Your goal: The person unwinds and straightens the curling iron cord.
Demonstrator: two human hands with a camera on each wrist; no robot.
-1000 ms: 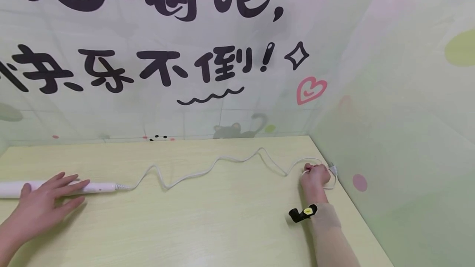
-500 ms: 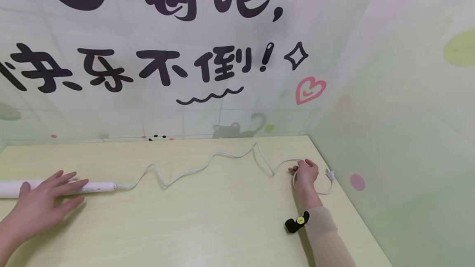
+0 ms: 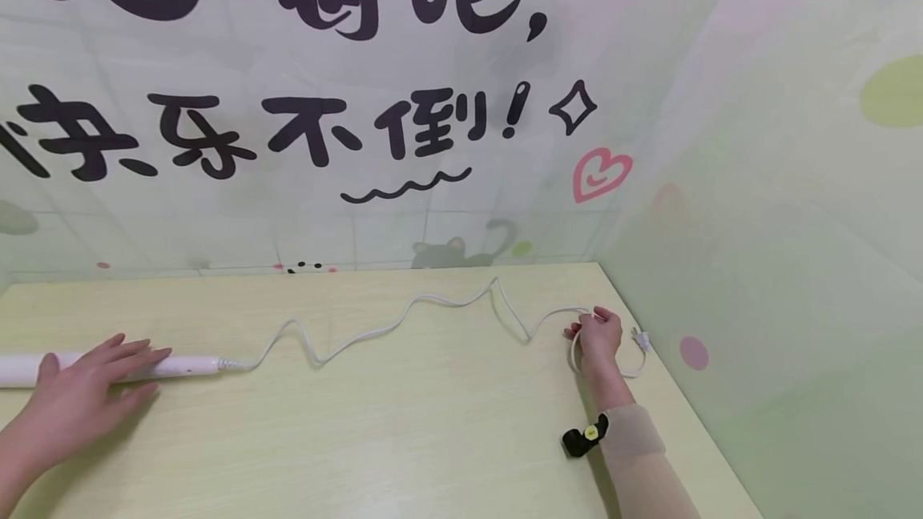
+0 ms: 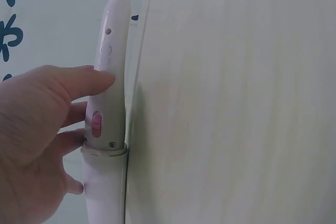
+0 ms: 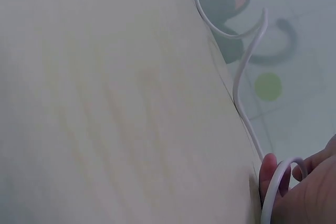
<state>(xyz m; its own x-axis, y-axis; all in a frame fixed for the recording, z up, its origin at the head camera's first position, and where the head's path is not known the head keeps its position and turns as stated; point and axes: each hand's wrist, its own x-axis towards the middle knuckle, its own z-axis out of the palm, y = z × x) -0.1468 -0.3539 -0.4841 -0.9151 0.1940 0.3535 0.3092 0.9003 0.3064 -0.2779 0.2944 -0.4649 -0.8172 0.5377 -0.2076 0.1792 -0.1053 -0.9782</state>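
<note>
My left hand (image 3: 90, 395) rests with spread fingers across a white hair styling iron (image 3: 195, 365) at the left of the table. The left wrist view shows the iron's pink slide switch (image 4: 96, 124) beside those fingers. From the handle end, a thin white power cord (image 3: 375, 335) runs in loose bends to the right. My right hand (image 3: 600, 340) pinches this cord near the table's right edge, and a loop of it hangs around the hand. Just right of the hand lies the two-pin plug (image 3: 642, 339). In the right wrist view, the cord bends over the fingertips (image 5: 268, 165).
The pale wooden table (image 3: 404, 423) meets a printed back wall (image 3: 346, 231) and a greenish side wall (image 3: 815, 303) on the right. A black wrist device (image 3: 584, 439) sits at my right sleeve.
My right hand has shifted left from the table's right edge, drawing the cord along, and its fingers have turned. The plug now shows beside it. My left hand stays put on the iron.
</note>
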